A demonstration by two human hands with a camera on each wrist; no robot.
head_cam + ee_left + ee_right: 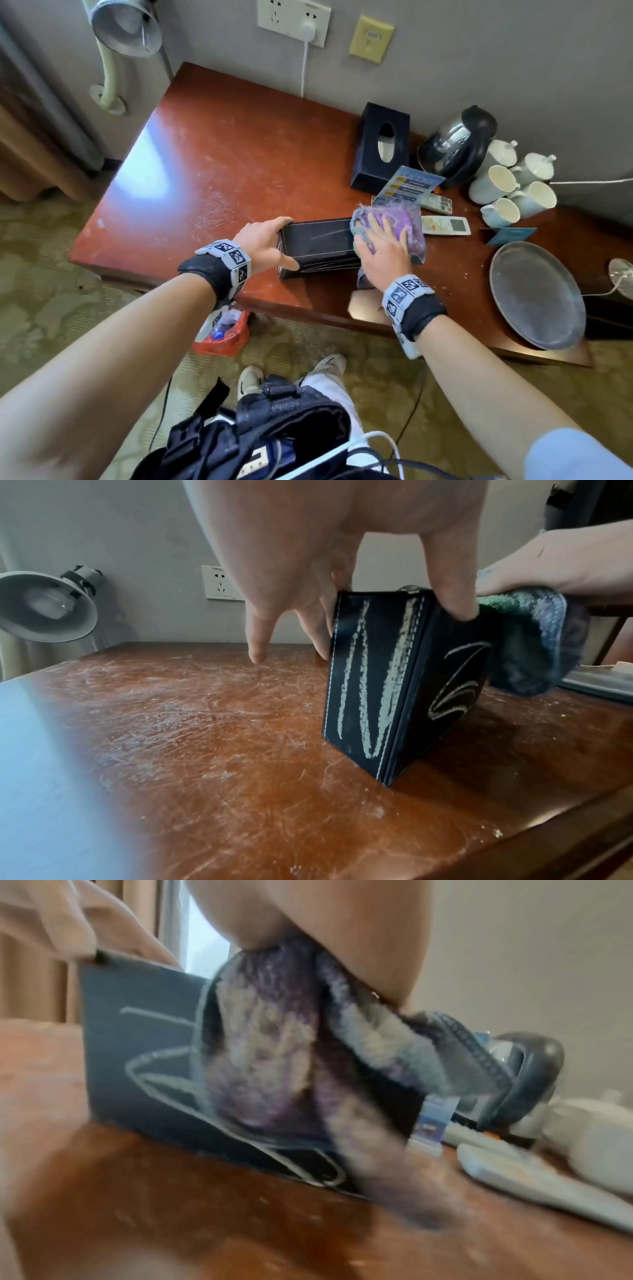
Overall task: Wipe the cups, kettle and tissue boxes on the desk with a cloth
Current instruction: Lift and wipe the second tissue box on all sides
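1. A black box (318,245) is held at its left end by the left hand (263,240); the thumb lies on the near side and the fingers over the far edge, so the grip is closed round the box.
2. The box stands on the surface (222,164) near the front edge, with white chalk-like scribbles on its end and side, seen in the left wrist view (377,680).
3. A purple and green cloth (394,222) is pressed onto the right end of the box by the right hand (383,250); the fingers are spread flat on it, the grip being open.
4. In the right wrist view the cloth (274,1056) is seen draped down the side of the box (137,1042); this view is blurred.
5. A second box (382,147) stands further back, with the kettle (459,144) to its right.
6. White cups (507,192) are grouped beside the kettle, near the wall.
7. Two remotes (445,224) lie just right of the cloth, and a grey tray (534,294) sits near the front right corner.
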